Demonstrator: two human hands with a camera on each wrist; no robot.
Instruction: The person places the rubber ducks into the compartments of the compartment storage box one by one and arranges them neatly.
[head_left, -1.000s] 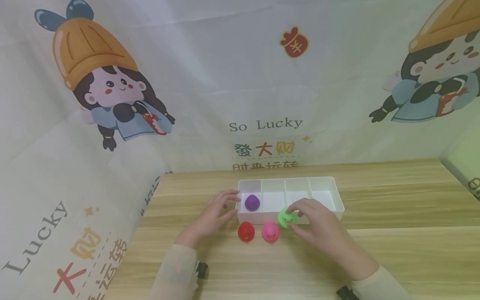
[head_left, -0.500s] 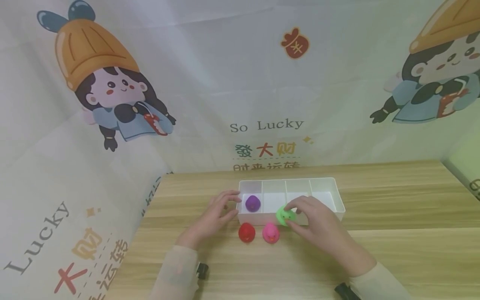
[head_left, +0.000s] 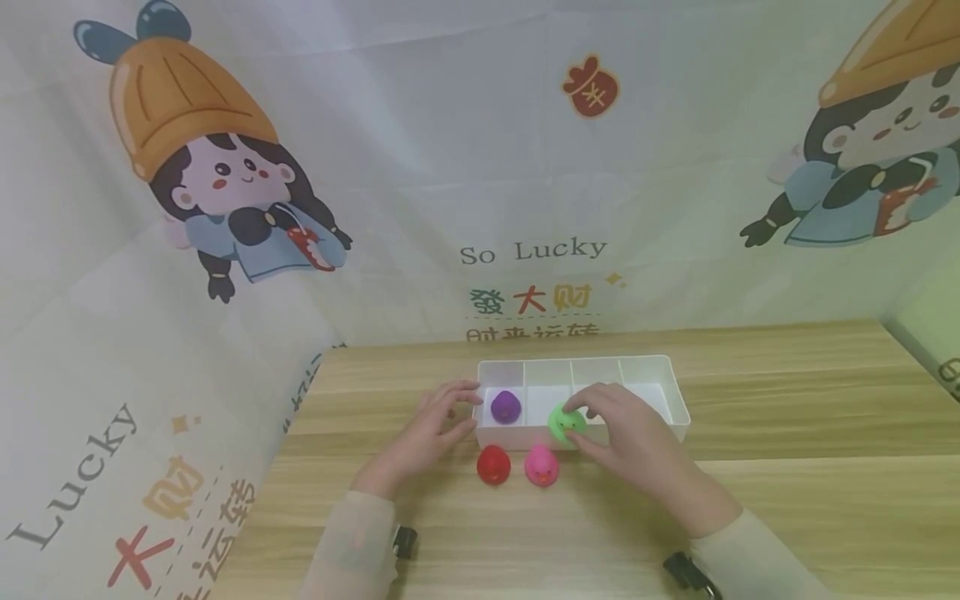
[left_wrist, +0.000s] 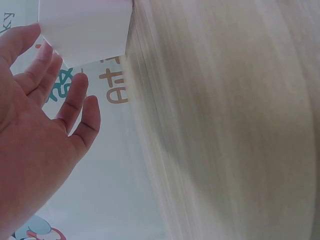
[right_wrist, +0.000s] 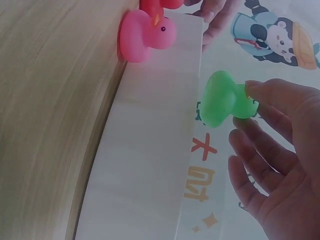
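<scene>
My right hand (head_left: 626,429) pinches a green rubber duck (head_left: 565,423) by its head between thumb and fingertip. The duck is held over the front wall of a white divided box (head_left: 600,435), around its second compartment from the left. In the right wrist view the green duck (right_wrist: 220,100) is up above the box's rim. My left hand (head_left: 420,429) rests with loosely bent fingers at the box's left end; in the left wrist view its fingertips are right at the box's edge (left_wrist: 92,32). A purple duck (head_left: 506,407) sits in the leftmost compartment.
In front of the box, a red duck (head_left: 493,465) and a pink duck (head_left: 542,465) stand side by side on the wooden table (head_left: 480,550). Behind the table hangs a printed cloth (head_left: 420,167).
My right hand has carried the green duck a little left and up, from in front of the box's wall toward its rim. The left hand has stayed at the box's end.
</scene>
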